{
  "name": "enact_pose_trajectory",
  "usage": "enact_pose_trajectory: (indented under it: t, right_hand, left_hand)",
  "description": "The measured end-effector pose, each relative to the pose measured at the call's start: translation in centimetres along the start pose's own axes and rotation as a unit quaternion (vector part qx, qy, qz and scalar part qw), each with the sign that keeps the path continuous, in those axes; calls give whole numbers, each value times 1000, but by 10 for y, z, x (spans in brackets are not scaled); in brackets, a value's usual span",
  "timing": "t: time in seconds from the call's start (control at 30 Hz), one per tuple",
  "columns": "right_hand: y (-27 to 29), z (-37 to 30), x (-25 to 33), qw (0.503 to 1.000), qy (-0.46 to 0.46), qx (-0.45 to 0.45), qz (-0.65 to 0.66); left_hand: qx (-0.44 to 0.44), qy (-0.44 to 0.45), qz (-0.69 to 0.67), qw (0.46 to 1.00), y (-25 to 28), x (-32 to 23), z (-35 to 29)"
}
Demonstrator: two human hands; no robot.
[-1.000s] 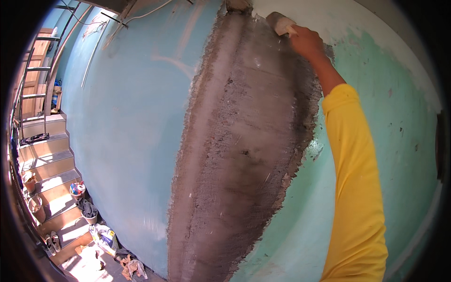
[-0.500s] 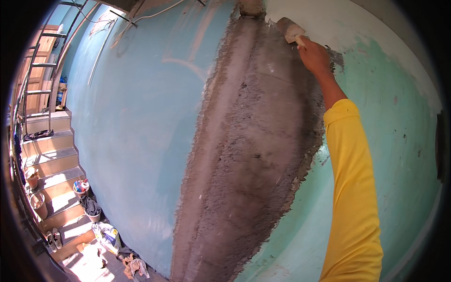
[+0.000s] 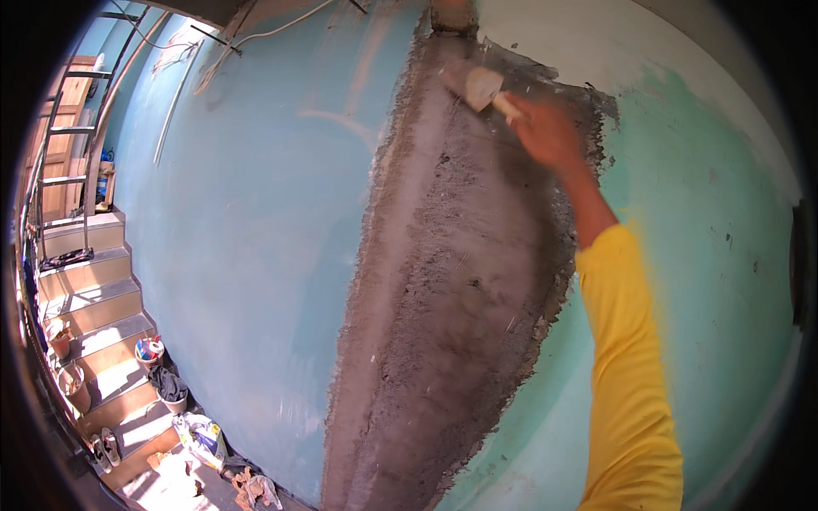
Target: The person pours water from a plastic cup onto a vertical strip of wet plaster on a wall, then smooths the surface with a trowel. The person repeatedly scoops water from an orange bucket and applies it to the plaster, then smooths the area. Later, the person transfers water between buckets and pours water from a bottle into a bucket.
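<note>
My right hand (image 3: 550, 132) is raised high against the wall and grips the handle of a flat plastering trowel (image 3: 477, 85). The trowel's blade lies against the top of a wide grey strip of rough wet mortar (image 3: 443, 289) that runs down the turquoise wall (image 3: 256, 238). My arm is in a yellow sleeve (image 3: 626, 375). The hand and tool are blurred by motion. My left hand is out of view.
A tiled staircase (image 3: 89, 298) drops away at the far left, with a metal railing (image 3: 60, 153). Buckets (image 3: 149, 349), bags and rags (image 3: 204, 439) stand at the wall's foot. Cables (image 3: 221, 43) hang near the ceiling. The upper right wall is white (image 3: 596, 43).
My right hand has moved the trowel leftward and slightly down along the top of the mortar strip, from the strip's right edge toward its middle.
</note>
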State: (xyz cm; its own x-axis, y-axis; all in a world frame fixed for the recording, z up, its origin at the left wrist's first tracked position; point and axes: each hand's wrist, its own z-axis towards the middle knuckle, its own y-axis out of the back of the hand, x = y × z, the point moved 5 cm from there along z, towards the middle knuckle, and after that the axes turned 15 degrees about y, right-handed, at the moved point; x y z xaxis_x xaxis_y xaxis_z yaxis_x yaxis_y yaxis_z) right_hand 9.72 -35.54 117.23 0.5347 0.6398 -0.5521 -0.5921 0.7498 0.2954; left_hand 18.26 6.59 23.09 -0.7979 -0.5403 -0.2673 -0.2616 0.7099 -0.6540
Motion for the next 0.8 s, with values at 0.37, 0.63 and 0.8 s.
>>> enact_pose_trajectory:
  t: [0.37,0.63,0.8]
  right_hand:
    - [-34,-461,236,720,82,601,338]
    - [91,-951,293,638,-343,624,292]
    - [258,-1005,338,531,-698,425,224]
  left_hand:
    - [41,69,115,990,-66,9,-2]
    - [113,199,275,934,-134,109,-4]
    - [110,206,376,897,-168,149,-31]
